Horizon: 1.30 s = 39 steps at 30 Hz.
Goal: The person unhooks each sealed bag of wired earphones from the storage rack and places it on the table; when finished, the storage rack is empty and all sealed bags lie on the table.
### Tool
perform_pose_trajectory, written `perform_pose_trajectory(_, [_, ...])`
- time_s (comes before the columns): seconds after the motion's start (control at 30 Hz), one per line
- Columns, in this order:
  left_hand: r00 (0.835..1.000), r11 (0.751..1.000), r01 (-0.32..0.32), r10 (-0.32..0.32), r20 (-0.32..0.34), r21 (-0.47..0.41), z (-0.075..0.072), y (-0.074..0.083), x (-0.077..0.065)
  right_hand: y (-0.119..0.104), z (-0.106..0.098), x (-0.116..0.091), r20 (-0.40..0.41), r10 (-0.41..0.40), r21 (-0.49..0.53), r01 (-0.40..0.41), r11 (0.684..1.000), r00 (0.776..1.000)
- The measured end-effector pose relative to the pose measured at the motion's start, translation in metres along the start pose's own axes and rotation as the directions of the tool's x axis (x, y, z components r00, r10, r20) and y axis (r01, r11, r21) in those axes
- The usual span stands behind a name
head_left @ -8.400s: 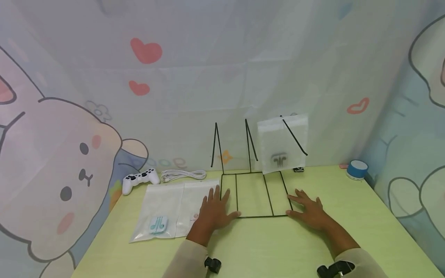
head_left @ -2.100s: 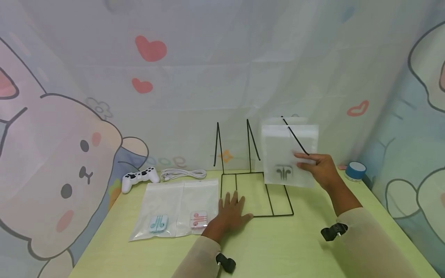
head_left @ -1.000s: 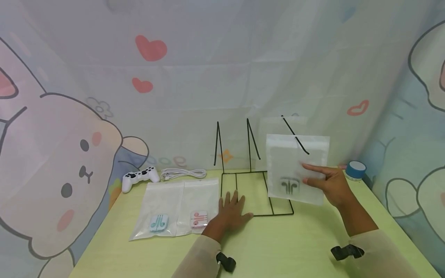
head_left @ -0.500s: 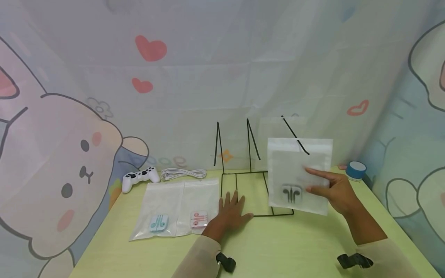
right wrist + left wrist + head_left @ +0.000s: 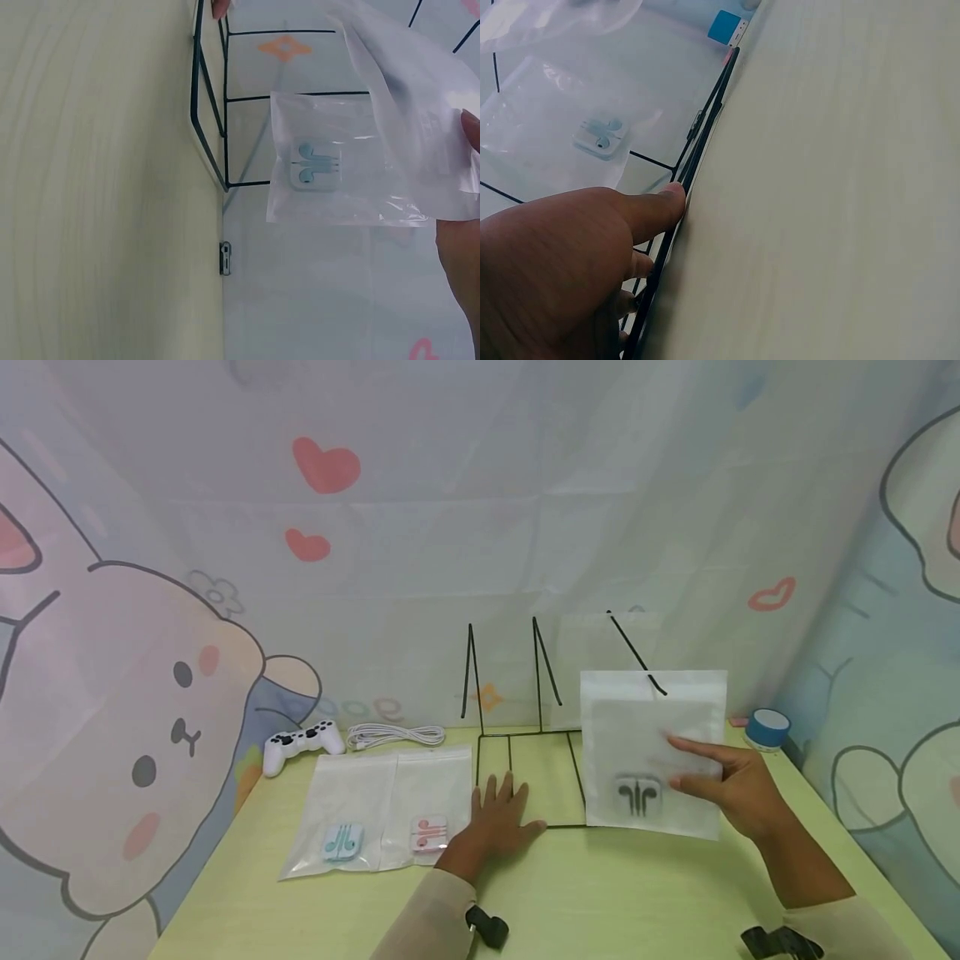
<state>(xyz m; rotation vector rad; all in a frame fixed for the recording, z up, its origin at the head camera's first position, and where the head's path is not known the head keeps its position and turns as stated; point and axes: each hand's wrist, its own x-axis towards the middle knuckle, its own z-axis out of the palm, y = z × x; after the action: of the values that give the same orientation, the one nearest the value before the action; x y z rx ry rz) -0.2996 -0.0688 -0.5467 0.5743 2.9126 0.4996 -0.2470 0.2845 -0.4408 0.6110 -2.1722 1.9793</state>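
Observation:
In the head view my right hand (image 5: 738, 781) pinches the right side of a translucent zip bag (image 5: 622, 727) with dark earphones in a case at its bottom. The bag's top overlaps the tip of the right hook (image 5: 633, 647) of a black wire rack (image 5: 531, 733). Fingers spread, my left hand (image 5: 498, 822) rests on the rack's base; in the left wrist view its thumb (image 5: 656, 214) lies on the front wire. Behind the pinched bag, another clear bag (image 5: 360, 202) with pale earphones hangs at the rack in the right wrist view.
Two zip bags lie flat left of the rack, one with blue earphones (image 5: 342, 842), one with pink earphones (image 5: 430, 833). Behind them are a white game controller (image 5: 303, 743) and a coiled white cable (image 5: 395, 737). A blue-and-white round container (image 5: 768, 727) stands at the back right.
My right hand has left the rack's base, gripped the bag and drawn it forward, down and to the right along the hook. My left hand has shifted slightly right, then stayed still.

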Motion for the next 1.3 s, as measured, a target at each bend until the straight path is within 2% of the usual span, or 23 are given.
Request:
perform_pose_trajectory(0.13, [1.000, 1.000, 0.003, -0.003, -0.004, 0.007, 0.001, -0.001, 0.001, 0.000, 0.001, -0.004, 0.029, -0.037, 0.066, 0.035, 0.997, 0.999])
perform_pose_trajectory(0.3, [1.000, 1.000, 0.002, -0.002, -0.003, 0.015, 0.002, -0.001, 0.002, -0.001, 0.001, -0.010, 0.057, -0.045, 0.133, 0.037, 0.990, 0.997])
perform_pose_trajectory(0.5, [1.000, 1.000, 0.007, -0.008, 0.005, 0.020, 0.002, -0.002, 0.002, -0.002, 0.000, -0.015, 0.066, -0.070, 0.175, 0.058, 0.983, 0.995])
perform_pose_trajectory(0.7, [1.000, 1.000, 0.010, -0.010, 0.003, 0.019, 0.000, -0.001, 0.001, -0.004, 0.000, -0.020, 0.055, -0.058, 0.180, 0.047, 0.983, 0.997])
perform_pose_trajectory(0.8, [1.000, 1.000, 0.005, -0.005, -0.003, 0.017, 0.000, 0.000, 0.000, -0.004, 0.001, -0.023, 0.057, -0.086, 0.182, 0.074, 0.980, 0.995])
perform_pose_trajectory(0.87, [1.000, 1.000, 0.002, -0.002, -0.005, 0.016, -0.001, 0.001, -0.001, -0.004, 0.001, -0.024, 0.057, -0.133, 0.201, 0.119, 0.972, 0.989])
perform_pose_trajectory(1.03, [1.000, 1.000, -0.001, 0.001, -0.004, 0.002, -0.003, 0.003, -0.002, -0.004, 0.002, -0.025, 0.061, -0.251, 0.278, 0.225, 0.934, 0.966])
perform_pose_trajectory(1.3, [1.000, 1.000, 0.005, -0.005, 0.003, 0.000, -0.002, 0.002, 0.000, -0.006, 0.003, -0.026, 0.052, -0.283, 0.280, 0.258, 0.925, 0.958])
